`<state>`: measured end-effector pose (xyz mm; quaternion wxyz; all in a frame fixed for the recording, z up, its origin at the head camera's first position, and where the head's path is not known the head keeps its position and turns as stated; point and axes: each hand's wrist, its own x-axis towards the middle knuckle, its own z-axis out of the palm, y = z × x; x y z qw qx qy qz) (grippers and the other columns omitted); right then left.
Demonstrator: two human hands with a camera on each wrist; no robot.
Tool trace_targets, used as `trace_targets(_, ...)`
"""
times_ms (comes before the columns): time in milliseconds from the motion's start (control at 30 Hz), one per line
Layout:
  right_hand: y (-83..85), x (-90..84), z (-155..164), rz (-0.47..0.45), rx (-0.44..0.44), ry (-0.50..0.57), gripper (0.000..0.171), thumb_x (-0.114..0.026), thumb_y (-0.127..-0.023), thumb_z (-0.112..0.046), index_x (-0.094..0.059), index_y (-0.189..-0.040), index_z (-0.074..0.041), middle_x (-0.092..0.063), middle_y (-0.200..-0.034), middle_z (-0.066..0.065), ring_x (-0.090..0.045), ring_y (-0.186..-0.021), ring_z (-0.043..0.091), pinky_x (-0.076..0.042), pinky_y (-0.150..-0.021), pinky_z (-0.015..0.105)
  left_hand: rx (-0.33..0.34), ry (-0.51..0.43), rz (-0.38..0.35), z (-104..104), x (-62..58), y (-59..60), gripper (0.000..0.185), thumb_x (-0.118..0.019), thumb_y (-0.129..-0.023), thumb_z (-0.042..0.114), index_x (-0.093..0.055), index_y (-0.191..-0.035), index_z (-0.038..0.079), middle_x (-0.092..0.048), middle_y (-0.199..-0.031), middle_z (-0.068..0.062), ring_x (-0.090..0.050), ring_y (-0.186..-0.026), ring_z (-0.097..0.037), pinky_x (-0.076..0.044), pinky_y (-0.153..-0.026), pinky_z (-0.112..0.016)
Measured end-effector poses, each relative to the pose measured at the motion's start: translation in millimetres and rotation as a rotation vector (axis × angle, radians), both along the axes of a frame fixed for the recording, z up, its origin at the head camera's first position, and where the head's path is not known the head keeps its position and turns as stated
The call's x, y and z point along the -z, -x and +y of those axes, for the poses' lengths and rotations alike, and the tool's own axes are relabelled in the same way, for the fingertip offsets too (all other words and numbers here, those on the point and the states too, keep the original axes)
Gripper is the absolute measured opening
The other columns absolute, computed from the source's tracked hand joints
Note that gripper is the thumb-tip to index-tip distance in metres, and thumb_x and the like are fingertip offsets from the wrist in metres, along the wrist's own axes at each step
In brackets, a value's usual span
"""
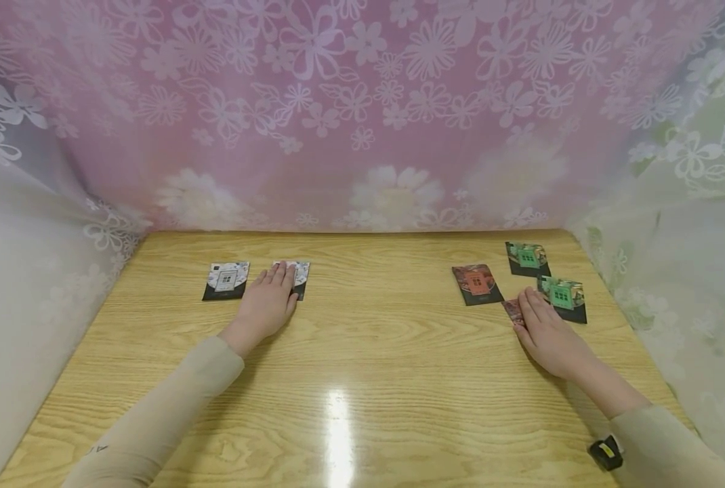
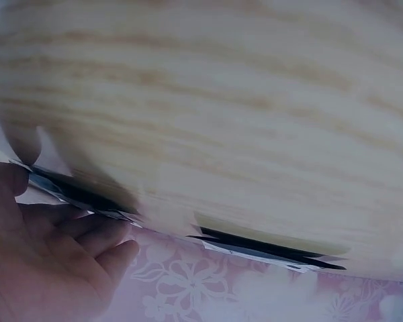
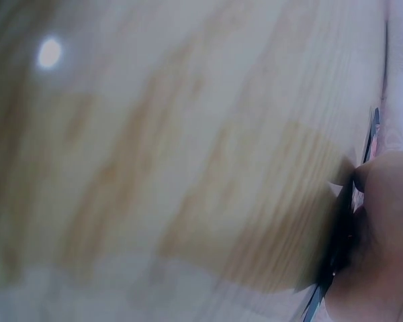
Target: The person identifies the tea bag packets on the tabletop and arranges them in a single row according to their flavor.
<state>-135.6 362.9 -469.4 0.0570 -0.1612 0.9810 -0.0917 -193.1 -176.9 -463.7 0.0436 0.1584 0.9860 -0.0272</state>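
My left hand (image 1: 267, 301) lies with straight fingers over a flat white-and-black printed packet (image 1: 302, 272), its thumb at the right edge. Another white-and-black packet (image 1: 226, 280) lies just left of that hand. Over on the right, my right hand (image 1: 551, 339) rests its extended fingers on a red printed packet (image 1: 511, 310), mostly hidden beneath them. A second red packet (image 1: 478, 285) lies up and to the left, close to the covered one. Right beside the right fingertips is a green-and-black packet (image 1: 562, 298), with another green packet (image 1: 526, 258) behind it.
The wood-grain table (image 1: 362, 352) bears all the packets. A pink flowered cloth (image 1: 362, 122) hangs along its back edge, and pale cloths hang at both sides. A small black object (image 1: 605, 453) sits at the right wrist's sleeve.
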Motion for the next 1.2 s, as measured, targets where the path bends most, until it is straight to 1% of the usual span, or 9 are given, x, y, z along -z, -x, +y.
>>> trace_targets(200, -0.9, -1.3, -0.8, -0.032, 0.012, 0.015, 0.071, -0.043, -0.116, -0.026, -0.014, -0.163, 0.017, -0.010, -0.170, 0.041, -0.012, -0.159, 0.057, -0.020, -0.129, 0.070, 0.005, -0.007, -0.005, -0.7, -1.2, -0.8, 0.067, -0.041, -0.115, 0.034, -0.023, -0.168, -0.003, -0.025, -0.174, -0.027, -0.029, -0.161, -0.041, -0.027, -0.134, -0.055)
trace_targets(333, -1.3, -2.4, -1.1, -0.034, 0.012, 0.014, 0.071, -0.043, -0.116, -0.027, -0.013, -0.163, 0.017, -0.010, -0.170, 0.041, -0.012, -0.159, 0.057, -0.019, -0.129, 0.070, 0.017, -0.012, 0.013, 0.8, -2.4, -1.3, 0.069, -0.042, -0.115, 0.037, -0.020, -0.168, -0.002, -0.023, -0.174, -0.027, -0.027, -0.162, -0.041, -0.026, -0.134, -0.055)
trace_targets(433, -1.5, -3.1, -1.1, -0.034, 0.010, 0.013, 0.071, -0.043, -0.116, -0.027, -0.013, -0.163, 0.017, -0.011, -0.170, 0.041, -0.013, -0.159, 0.057, -0.019, -0.129, 0.070, 0.035, -0.021, 0.026, 6.0, -5.5, -1.4, 0.070, -0.041, -0.115, 0.039, -0.021, -0.168, -0.002, -0.023, -0.174, -0.026, -0.025, -0.163, -0.041, -0.023, -0.135, -0.054)
trace_targets(533, -1.6, -3.5, -1.1, -0.036, 0.009, 0.017, 0.071, -0.043, -0.116, -0.026, -0.013, -0.163, 0.017, -0.010, -0.170, 0.042, -0.012, -0.159, 0.057, -0.020, -0.129, 0.071, 0.058, -0.031, 0.028, 15.3, -6.5, 1.5, 0.070, -0.041, -0.115, 0.040, -0.022, -0.168, -0.001, -0.023, -0.175, -0.025, -0.024, -0.163, -0.040, -0.021, -0.136, -0.052)
trace_targets(633, -1.5, -2.8, -1.1, -0.037, 0.009, 0.018, 0.071, -0.043, -0.116, -0.026, -0.013, -0.163, 0.017, -0.010, -0.170, 0.041, -0.012, -0.159, 0.057, -0.020, -0.129, 0.071, 0.091, -0.037, 0.028, 28.1, -5.6, 5.8, 0.069, -0.040, -0.115, 0.040, -0.023, -0.168, -0.002, -0.023, -0.175, -0.025, -0.023, -0.164, -0.040, -0.021, -0.136, -0.052)
trace_targets(733, -1.4, -1.6, -0.9, -0.033, 0.009, 0.017, 0.071, -0.043, -0.116, -0.027, -0.013, -0.163, 0.017, -0.010, -0.170, 0.041, -0.013, -0.159, 0.057, -0.020, -0.129, 0.071, 0.124, -0.023, 0.028, 44.0, -3.7, 10.4, 0.069, -0.037, -0.115, 0.041, -0.022, -0.169, 0.000, -0.021, -0.176, -0.023, -0.022, -0.164, -0.039, -0.020, -0.136, -0.051)
trace_targets(900, -1.7, -1.2, -0.3, -0.023, 0.010, 0.013, 0.071, -0.044, -0.116, -0.026, -0.014, -0.163, 0.017, -0.011, -0.170, 0.042, -0.014, -0.159, 0.057, -0.021, -0.129, 0.070, 0.176, -0.011, 0.022, 75.8, -2.2, 18.0, 0.069, -0.035, -0.116, 0.043, -0.020, -0.169, 0.002, -0.019, -0.177, -0.021, -0.020, -0.165, -0.036, -0.019, -0.137, -0.050)
trace_targets(1200, -1.3, -1.4, 0.1, -0.020, 0.004, -0.002, 0.070, -0.043, -0.116, -0.027, -0.014, -0.163, 0.017, -0.012, -0.170, 0.042, -0.014, -0.159, 0.057, -0.021, -0.129, 0.070, 0.266, 0.014, 0.046, 133.4, -0.6, 30.1, 0.070, -0.032, -0.116, 0.046, -0.019, -0.170, 0.004, -0.020, -0.177, -0.019, -0.020, -0.166, -0.033, -0.017, -0.138, -0.046)
